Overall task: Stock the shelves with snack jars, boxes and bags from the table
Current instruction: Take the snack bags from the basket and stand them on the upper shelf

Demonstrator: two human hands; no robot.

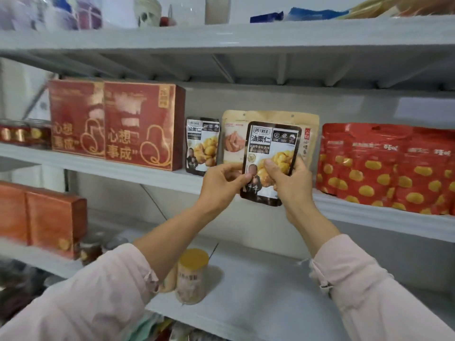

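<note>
A black snack bag with yellow chestnuts printed on it is held upright in front of the middle shelf. My left hand pinches its lower left edge. My right hand grips its lower right side, thumb on the front. Behind it stand two tan bags. A second black chestnut bag stands on the shelf to the left.
Two red gift boxes fill the shelf's left part; several red bags with yellow spots stand at its right. Lower shelf: orange boxes, a yellow-lidded jar. Bottles and bags sit on the top shelf.
</note>
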